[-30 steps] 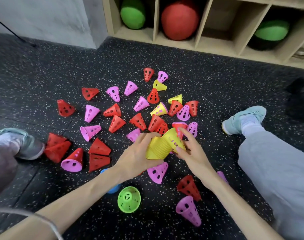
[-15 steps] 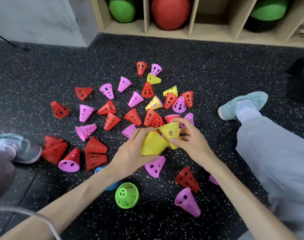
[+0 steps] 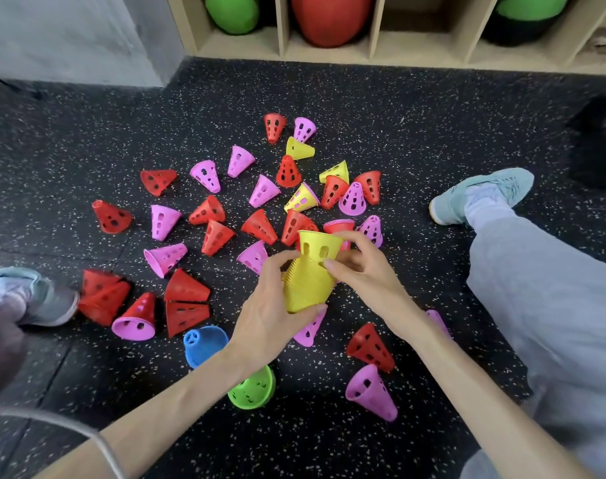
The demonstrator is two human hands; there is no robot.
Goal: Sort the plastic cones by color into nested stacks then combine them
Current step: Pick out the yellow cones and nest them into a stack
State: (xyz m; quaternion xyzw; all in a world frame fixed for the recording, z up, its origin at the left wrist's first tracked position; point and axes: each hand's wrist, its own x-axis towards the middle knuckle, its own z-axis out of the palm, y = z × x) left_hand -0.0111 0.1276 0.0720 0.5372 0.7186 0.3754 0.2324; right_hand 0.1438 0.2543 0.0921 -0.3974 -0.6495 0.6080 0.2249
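The sorting is in its early part, judged by how much lies loose on the floor (image 3: 398, 108). The left hand (image 3: 270, 316) curls its fingers and thumb around a nested yellow stack (image 3: 306, 288), held above the floor at the near edge of the scatter, while the right hand (image 3: 360, 271) pinches a single yellow cone (image 3: 317, 245) at the stack's far end, its fingertips on the cone's wall; the cone sits tilted against the stack and does not look fully seated. Beyond the hands, a few loose yellow cones (image 3: 299, 148) remain among the red cones (image 3: 211, 210) and pink cones (image 3: 165, 221), so the yellow colour is only partly gathered. To the left of the left hand, a few reds lie close together, some seemingly nested. Nearer the person than the left hand, a blue cone (image 3: 204, 344) lies partly under the wrist and a green cone (image 3: 254, 388) sits just beside the forearm; whether either is a stack cannot be told. More pinks and reds lie near the right forearm. What seems left: finishing yellow, stacking red and pink, then combining all stacks.
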